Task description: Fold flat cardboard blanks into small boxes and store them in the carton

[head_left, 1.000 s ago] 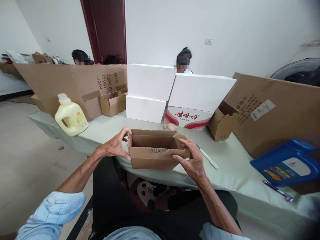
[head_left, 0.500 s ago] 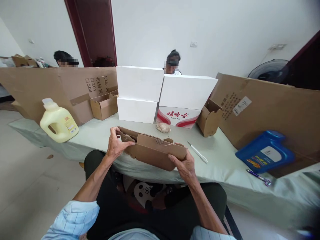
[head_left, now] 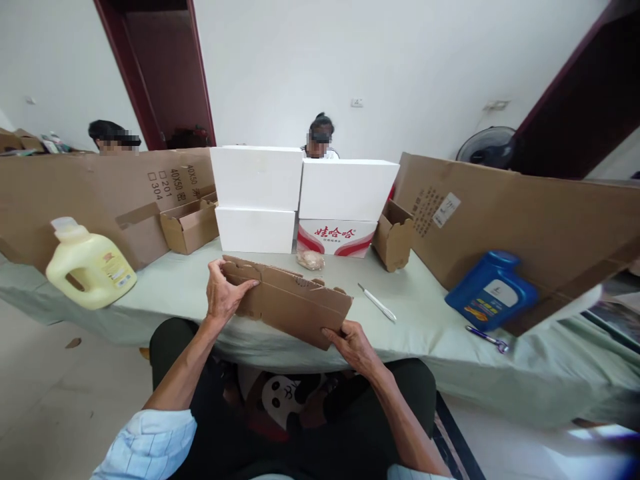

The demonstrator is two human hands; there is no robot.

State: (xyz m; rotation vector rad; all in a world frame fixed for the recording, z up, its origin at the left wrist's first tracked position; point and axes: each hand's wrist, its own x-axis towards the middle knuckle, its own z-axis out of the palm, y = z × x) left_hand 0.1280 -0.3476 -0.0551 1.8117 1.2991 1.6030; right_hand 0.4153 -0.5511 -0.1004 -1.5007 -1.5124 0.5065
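Observation:
A brown cardboard box (head_left: 295,303), folded nearly flat, is held tilted over the table's near edge. My left hand (head_left: 226,293) is closed on its left end, thumb on the near face and fingers behind. At the lower right corner, my right hand (head_left: 354,343) pinches it with the thumb in front; the other fingers are partly hidden behind. Torn, uneven flaps run along the box's upper edge. To the right of the box lies a white pen-like tool (head_left: 377,303) with a thin dark tip. Beyond the box rests a small clear plastic bag (head_left: 311,260) with pale contents.
White boxes (head_left: 257,230) stand stacked at the back, flanked by open cardboard trays (head_left: 187,227). Large cardboard panels (head_left: 500,220) border both sides. A yellow jug (head_left: 93,267) stands left; a blue bottle (head_left: 493,290) and purple-handled tool (head_left: 487,339) lie right. Two people sit beyond.
The box has flattened, with its near face now showing as one broad panel. My right hand has moved to its lower right corner. The view has turned slightly right.

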